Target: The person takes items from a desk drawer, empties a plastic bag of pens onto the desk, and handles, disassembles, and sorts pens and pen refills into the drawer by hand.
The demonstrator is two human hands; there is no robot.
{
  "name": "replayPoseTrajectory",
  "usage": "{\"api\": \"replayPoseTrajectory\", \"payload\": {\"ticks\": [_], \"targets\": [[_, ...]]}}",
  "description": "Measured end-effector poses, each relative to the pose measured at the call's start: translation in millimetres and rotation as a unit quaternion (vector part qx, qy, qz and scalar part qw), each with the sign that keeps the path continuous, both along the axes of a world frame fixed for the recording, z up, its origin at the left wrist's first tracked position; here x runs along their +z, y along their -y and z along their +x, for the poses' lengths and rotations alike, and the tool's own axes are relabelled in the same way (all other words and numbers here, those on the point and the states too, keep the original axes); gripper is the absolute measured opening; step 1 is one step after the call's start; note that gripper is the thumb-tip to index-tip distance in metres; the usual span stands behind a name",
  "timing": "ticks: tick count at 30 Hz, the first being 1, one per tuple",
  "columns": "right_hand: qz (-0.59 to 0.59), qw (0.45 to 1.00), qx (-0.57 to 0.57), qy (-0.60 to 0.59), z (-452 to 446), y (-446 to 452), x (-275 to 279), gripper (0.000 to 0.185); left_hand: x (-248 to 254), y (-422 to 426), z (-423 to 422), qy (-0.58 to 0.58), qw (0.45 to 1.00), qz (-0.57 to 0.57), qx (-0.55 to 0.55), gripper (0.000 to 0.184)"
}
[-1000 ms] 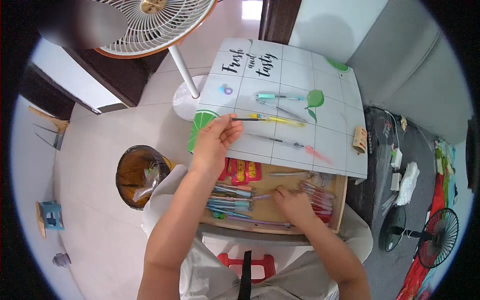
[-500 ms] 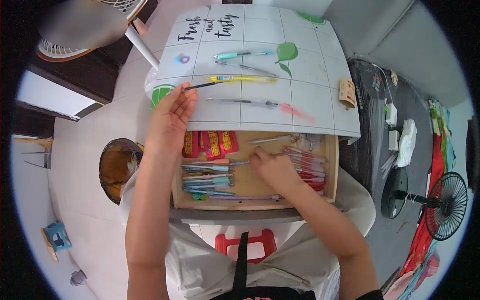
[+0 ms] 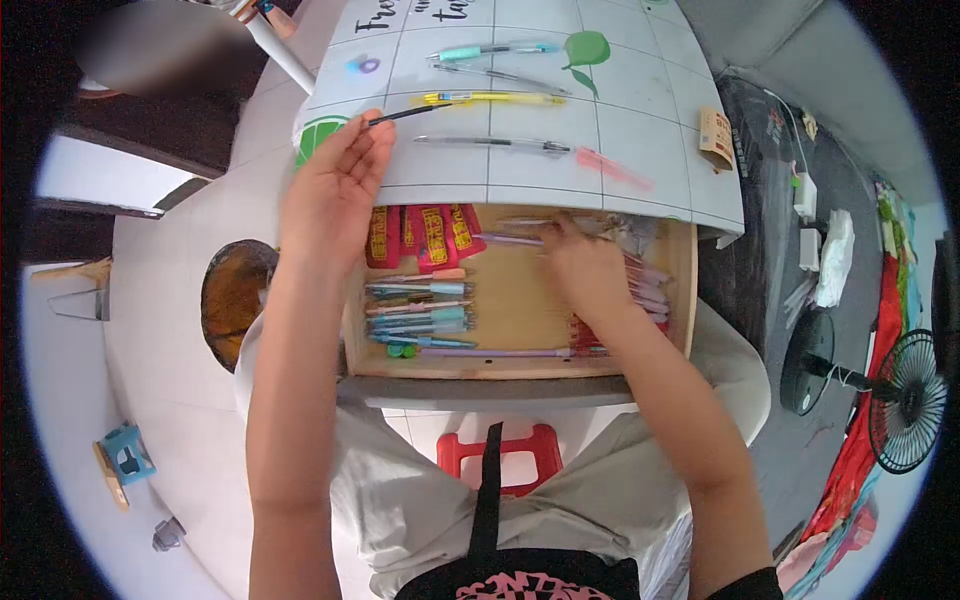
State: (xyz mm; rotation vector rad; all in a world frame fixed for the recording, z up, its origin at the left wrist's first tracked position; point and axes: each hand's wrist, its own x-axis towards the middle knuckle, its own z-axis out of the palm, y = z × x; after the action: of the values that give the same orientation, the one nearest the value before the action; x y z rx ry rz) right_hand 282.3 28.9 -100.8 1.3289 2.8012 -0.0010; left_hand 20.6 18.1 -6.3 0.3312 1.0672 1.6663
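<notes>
My left hand [image 3: 340, 175] is over the left part of the white tabletop [image 3: 540, 175], its fingers closed on a thin black pen-like stick [image 3: 415, 112] pointing right. Inside the open drawer [image 3: 510, 310], my right hand [image 3: 590, 265] pinches a slim lavender pen [image 3: 512, 239] lying level near the back. A yellow pen [image 3: 495, 98], a clear pen [image 3: 490, 143], a teal pen [image 3: 490, 51] and another slim clear pen [image 3: 500, 76] lie on the tabletop. Red packets [image 3: 432, 235] and a stack of pens [image 3: 420, 312] fill the drawer's left side.
Pink and red pens [image 3: 648, 290] lie at the drawer's right, partly behind my hand. A small brown box [image 3: 715, 138] sits at the tabletop's right edge. To the right stands a black fan [image 3: 905, 400]. A red stool [image 3: 500, 458] is below the drawer.
My right hand has moved back and right within the drawer, carrying the lavender pen away from the left stack. My left hand still holds the black stick. The view has tilted down slightly.
</notes>
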Motion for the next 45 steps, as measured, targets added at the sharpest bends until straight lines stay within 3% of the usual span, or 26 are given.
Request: {"api": "replayPoseTrajectory", "payload": {"ticks": [5, 10, 17, 22, 26, 27, 29, 33, 37, 42, 45], "targets": [[0.024, 0.996, 0.016, -0.08, -5.3, 4.4, 13.7, 0.025, 0.1, 2.9, 2.0, 0.01, 1.0, 0.014, 0.016, 0.026], [-0.049, 0.985, 0.023, -0.162, -10.2, 8.6, 35.5, 0.019, 2.9, 5.4, -5.6, 0.015, 1.0, 0.018, 0.007, 0.022], [-0.107, 0.975, 0.045, -0.19, -10.5, 11.5, 40.0, 0.017, 8.6, 6.1, -12.2, 0.02, 0.999, 0.007, 0.045, 0.021], [-0.279, 0.931, -0.029, -0.235, -21.5, 16.4, 49.8, 0.016, 16.2, 11.4, -17.2, 0.035, 0.998, 0.011, 0.055, 0.02], [-0.311, 0.923, 0.001, -0.226, -37.0, 20.3, 44.9, 0.019, 18.8, 15.1, -19.0, 0.013, 0.999, 0.005, 0.047, 0.021], [-0.273, 0.937, 0.039, -0.217, -44.5, 22.1, 43.9, 0.023, 23.1, 16.8, -17.6, 0.012, 0.999, 0.004, 0.05, 0.021], [-0.234, 0.946, 0.08, -0.209, -60.9, 26.1, 43.5, 0.027, 35.8, 23.1, -12.5, -0.193, 0.979, 0.026, 0.058, 0.023], [-0.228, 0.961, 0.103, -0.118, -90.1, 31.6, 45.3, 0.038, 66.4, 47.2, -8.3, -0.297, 0.951, 0.085, 0.018, 0.027], [-0.257, 0.961, 0.094, -0.034, -100.7, 37.3, 44.5, 0.044, 65.1, 52.6, -16.9, -0.295, 0.95, 0.103, 0.013, 0.028], [-0.257, 0.959, 0.095, -0.073, -95.9, 37.1, 39.5, 0.043, 72.2, 57.9, -29.3, -0.282, 0.951, 0.104, 0.067, 0.029], [-0.246, 0.962, 0.087, -0.075, -86.0, 32.3, 24.0, 0.042, 92.8, 79.6, -23.7, -0.354, 0.92, 0.136, 0.102, 0.029]]}}
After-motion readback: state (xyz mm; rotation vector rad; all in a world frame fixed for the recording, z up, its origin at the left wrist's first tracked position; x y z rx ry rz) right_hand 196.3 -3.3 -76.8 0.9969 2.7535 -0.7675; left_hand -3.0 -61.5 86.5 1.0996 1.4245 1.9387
